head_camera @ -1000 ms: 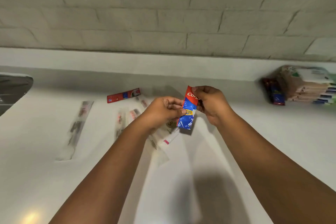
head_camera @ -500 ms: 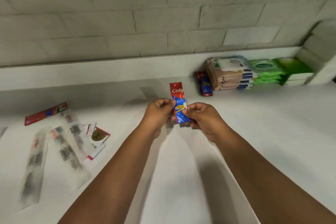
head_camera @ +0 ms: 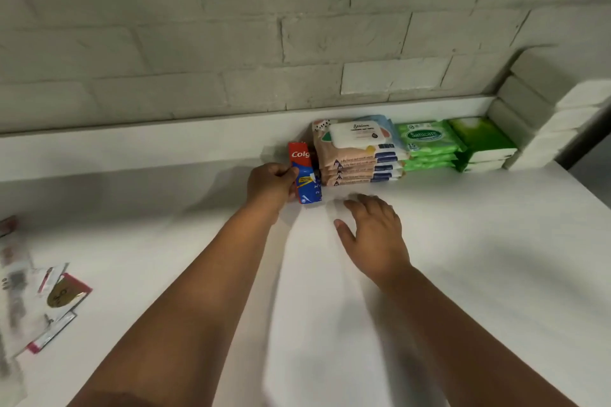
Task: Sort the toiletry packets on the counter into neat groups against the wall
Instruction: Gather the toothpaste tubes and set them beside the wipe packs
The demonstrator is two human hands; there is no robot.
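My left hand [head_camera: 271,183] grips a red and blue toothpaste packet [head_camera: 304,175], held upright just left of a stack of beige wipe packs [head_camera: 358,158] at the back wall. A second packet behind it is mostly hidden. My right hand [head_camera: 372,235] hovers over the white counter [head_camera: 463,258] with fingers spread and holding nothing. Green wipe packs [head_camera: 426,142] and green and white packs [head_camera: 482,145] line the wall further right. Loose clear sachets and a small packet with a gold oval [head_camera: 61,296] lie at the far left.
A grey brick wall [head_camera: 231,43] rises behind a low white ledge [head_camera: 132,145]. White blocks [head_camera: 555,116] fill the right corner. The counter's right edge drops off near the corner.
My right hand let go of the toothpaste packet and dropped toward the counter. My left hand carried the packet forward to the wipe stack. The view swung right.
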